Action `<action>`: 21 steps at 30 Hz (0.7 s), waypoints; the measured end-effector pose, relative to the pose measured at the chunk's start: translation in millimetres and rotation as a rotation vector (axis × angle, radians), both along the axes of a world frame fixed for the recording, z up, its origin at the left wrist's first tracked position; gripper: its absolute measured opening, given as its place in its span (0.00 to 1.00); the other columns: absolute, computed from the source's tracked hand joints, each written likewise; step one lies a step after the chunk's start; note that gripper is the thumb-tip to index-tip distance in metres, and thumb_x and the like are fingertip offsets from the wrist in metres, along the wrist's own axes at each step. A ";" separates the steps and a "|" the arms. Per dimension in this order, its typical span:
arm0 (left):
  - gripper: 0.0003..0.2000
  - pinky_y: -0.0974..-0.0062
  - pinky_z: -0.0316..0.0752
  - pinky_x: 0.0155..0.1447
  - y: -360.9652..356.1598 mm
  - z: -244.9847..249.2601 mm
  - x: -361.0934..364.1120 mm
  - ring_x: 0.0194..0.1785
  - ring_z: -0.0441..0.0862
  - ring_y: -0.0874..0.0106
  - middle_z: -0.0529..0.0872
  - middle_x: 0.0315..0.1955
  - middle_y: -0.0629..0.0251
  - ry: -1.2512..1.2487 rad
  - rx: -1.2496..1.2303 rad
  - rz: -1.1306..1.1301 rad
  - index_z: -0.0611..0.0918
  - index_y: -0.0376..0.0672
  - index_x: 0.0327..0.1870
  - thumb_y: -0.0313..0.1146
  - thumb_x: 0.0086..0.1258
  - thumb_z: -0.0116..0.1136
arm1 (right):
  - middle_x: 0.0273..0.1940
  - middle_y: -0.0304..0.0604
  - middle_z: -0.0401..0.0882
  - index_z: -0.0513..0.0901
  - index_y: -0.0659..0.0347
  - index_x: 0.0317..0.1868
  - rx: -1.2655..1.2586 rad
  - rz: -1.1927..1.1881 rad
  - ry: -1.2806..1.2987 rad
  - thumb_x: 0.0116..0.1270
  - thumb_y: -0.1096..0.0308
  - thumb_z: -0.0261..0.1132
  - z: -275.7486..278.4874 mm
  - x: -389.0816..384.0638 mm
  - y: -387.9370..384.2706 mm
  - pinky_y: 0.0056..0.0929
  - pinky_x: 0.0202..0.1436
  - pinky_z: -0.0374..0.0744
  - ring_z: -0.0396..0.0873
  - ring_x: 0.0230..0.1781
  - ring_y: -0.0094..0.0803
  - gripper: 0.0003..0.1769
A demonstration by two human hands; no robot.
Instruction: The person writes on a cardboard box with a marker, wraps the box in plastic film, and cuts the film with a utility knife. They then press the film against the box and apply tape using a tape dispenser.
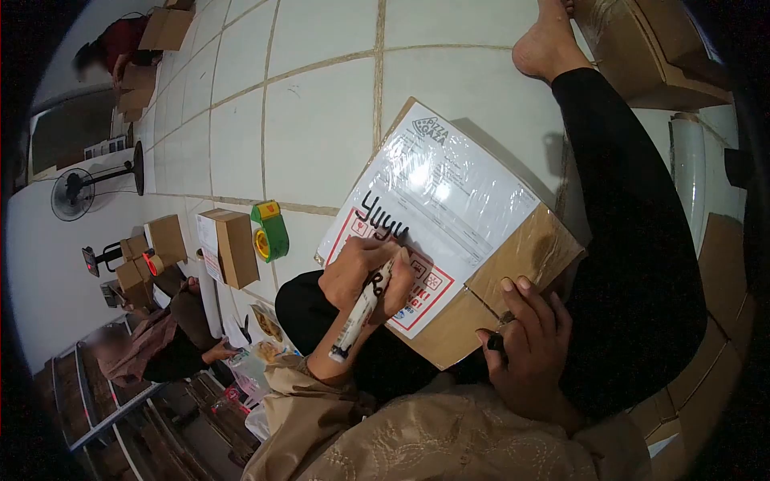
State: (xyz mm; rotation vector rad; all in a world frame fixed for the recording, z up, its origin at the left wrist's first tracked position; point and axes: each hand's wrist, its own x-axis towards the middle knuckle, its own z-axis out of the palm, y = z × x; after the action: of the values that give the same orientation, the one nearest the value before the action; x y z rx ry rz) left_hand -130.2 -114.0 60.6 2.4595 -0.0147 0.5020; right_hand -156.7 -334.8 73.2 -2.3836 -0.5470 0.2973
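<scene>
A cardboard box (525,268) wrapped in clear plastic sits across my lap, with a white printed sheet (449,192) under the wrap. Below the printed lines is a red-bordered label (417,301), partly covered by my hand. Black handwriting (381,216) reading "Yuyu" runs above it. My left hand (365,276) is closed around a white marker (357,325), its tip down at the label near the handwriting. Resting on the box's brown near corner, my right hand (529,337) has a small black cap (495,342) gripped by the thumb; a ring shows on one finger.
A green and yellow tape dispenser (270,232) and a labelled carton (228,248) stand on the tiled floor to the left. A fan (76,192) and two other people (152,345) are farther left. More cartons (642,56) and a plastic film roll (688,160) are at right.
</scene>
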 end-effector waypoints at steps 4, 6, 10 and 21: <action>0.06 0.81 0.71 0.24 5.1 -5.0 -2.8 0.19 0.79 0.73 0.81 0.20 0.57 -0.059 -0.005 -0.023 0.79 0.36 0.26 0.24 0.49 0.64 | 0.59 0.49 0.71 0.71 0.60 0.28 0.000 -0.006 -0.010 0.55 0.68 0.65 1.3 1.4 -0.1 0.59 0.61 0.59 0.65 0.64 0.42 0.10; 0.05 0.80 0.72 0.25 1.1 -2.4 -1.0 0.20 0.79 0.72 0.81 0.20 0.57 -0.053 0.007 -0.013 0.79 0.36 0.26 0.25 0.50 0.63 | 0.59 0.49 0.71 0.71 0.60 0.28 0.002 0.000 0.014 0.55 0.67 0.65 1.8 1.9 -0.2 0.59 0.61 0.59 0.65 0.64 0.41 0.10; 0.05 0.78 0.75 0.28 -3.9 2.1 -0.3 0.22 0.81 0.70 0.82 0.21 0.56 0.057 0.013 0.025 0.77 0.37 0.26 0.25 0.50 0.60 | 0.58 0.50 0.71 0.66 0.60 0.28 -0.024 0.020 -0.023 0.53 0.69 0.67 0.5 1.6 0.3 0.56 0.61 0.61 0.64 0.65 0.44 0.15; 0.07 0.82 0.72 0.22 -2.7 -3.4 4.1 0.19 0.79 0.72 0.81 0.18 0.59 -0.035 -0.028 -0.073 0.79 0.35 0.25 0.23 0.47 0.65 | 0.58 0.51 0.71 0.66 0.61 0.28 -0.034 0.032 -0.026 0.56 0.68 0.65 1.6 2.5 -0.7 0.57 0.61 0.60 0.63 0.65 0.45 0.13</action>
State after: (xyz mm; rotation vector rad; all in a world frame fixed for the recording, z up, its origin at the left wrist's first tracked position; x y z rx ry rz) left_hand -126.1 -116.8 57.2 2.4128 -0.1103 0.5099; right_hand -154.2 -335.5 74.8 -2.4158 -0.5972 0.2926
